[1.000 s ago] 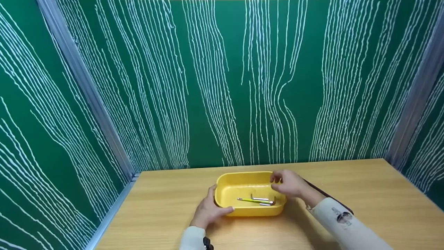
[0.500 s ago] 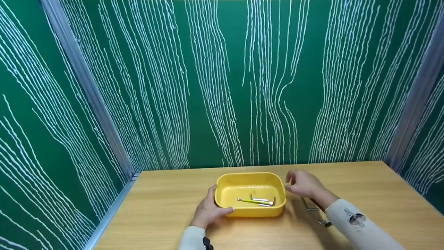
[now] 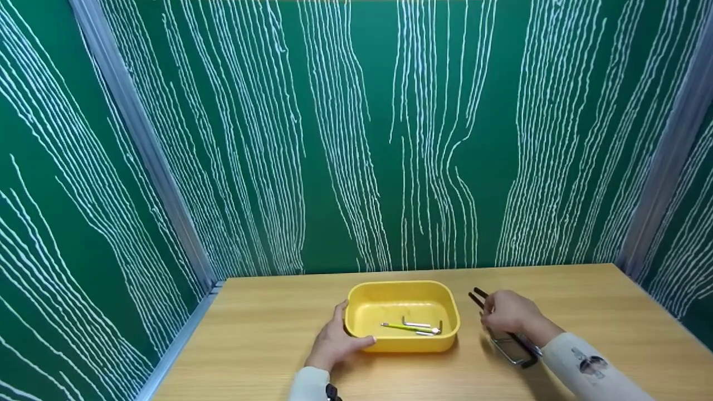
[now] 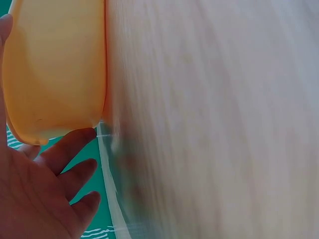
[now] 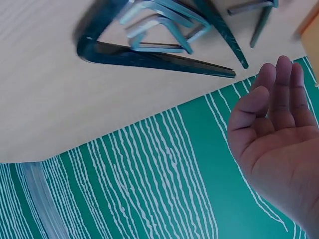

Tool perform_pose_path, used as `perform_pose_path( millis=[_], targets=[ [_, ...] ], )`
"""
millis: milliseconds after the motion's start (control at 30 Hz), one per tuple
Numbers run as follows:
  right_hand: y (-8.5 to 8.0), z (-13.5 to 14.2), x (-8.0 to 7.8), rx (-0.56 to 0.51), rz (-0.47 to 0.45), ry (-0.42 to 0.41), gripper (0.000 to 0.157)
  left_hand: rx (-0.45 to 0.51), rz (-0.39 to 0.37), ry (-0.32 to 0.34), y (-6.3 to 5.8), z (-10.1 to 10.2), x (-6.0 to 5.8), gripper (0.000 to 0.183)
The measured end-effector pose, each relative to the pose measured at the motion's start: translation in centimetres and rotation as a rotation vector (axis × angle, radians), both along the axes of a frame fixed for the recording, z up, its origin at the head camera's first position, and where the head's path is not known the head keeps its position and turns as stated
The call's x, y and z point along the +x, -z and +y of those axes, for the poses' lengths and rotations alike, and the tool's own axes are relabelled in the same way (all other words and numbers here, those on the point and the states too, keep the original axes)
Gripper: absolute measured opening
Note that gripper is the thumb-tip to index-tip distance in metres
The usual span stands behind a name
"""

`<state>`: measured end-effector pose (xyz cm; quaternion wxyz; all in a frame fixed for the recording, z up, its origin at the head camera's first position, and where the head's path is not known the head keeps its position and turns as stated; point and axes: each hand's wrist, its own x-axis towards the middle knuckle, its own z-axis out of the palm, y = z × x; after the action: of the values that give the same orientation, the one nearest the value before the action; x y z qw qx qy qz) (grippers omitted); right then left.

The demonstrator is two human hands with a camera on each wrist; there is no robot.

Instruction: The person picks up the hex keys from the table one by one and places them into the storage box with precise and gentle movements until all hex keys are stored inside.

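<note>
A yellow plastic bin (image 3: 409,345) sits on the table, held at its left end by my left hand (image 3: 332,341), thumb along the front wall and fingers against the side. Inside it lie a yellow-green hex key (image 3: 402,327) and a few silver ones (image 3: 416,324). Right of the bin, my right hand (image 3: 512,313) hovers over more hex keys, partly covering them in the head view. Its fingers are loosely bent and hold nothing in the right wrist view. There, a large black hex key (image 5: 154,60) lies around several smaller silver hex keys (image 5: 162,22).
The wooden table (image 3: 256,328) backs onto a green wall (image 3: 328,133) with wavy white lines. Grey metal posts (image 3: 150,150) stand at the corners. Another dark hex key (image 5: 261,25) shows near the bin in the right wrist view.
My right hand has left the bin's right end and moved right, over the loose hex keys. More of those keys are now uncovered. My left hand stays on the bin.
</note>
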<state>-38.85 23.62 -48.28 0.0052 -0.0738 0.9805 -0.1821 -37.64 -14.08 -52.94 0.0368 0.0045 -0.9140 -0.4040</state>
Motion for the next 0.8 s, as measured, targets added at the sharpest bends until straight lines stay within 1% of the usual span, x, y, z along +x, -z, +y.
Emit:
perform_pose_path(
  millis=[100,200,433,667,733,800],
  targets=[
    [0.6,0.4,0.3,0.030,0.016,-0.031,0.007,0.008,-0.010,-0.002,0.1,0.0,0.0,0.113],
    [1.2,0.8,0.5,0.051,0.019,-0.061,0.008,0.014,-0.014,0.001,0.0,0.0,0.0,0.112],
    [2.3,1.5,0.8,0.118,0.005,-0.088,0.015,0.003,-0.013,0.004,0.0,-0.1,0.0,0.112],
    [2.9,1.8,0.8,0.117,0.002,-0.087,0.017,0.017,-0.024,0.004,-0.2,0.0,0.0,0.114],
    [3.0,1.9,0.8,0.112,0.010,-0.097,0.017,0.022,-0.023,0.009,-0.2,0.0,0.0,0.114],
    [3.1,2.1,0.7,0.107,0.041,-0.128,0.017,0.014,-0.018,0.007,-0.3,0.0,0.0,0.112]
  ],
)
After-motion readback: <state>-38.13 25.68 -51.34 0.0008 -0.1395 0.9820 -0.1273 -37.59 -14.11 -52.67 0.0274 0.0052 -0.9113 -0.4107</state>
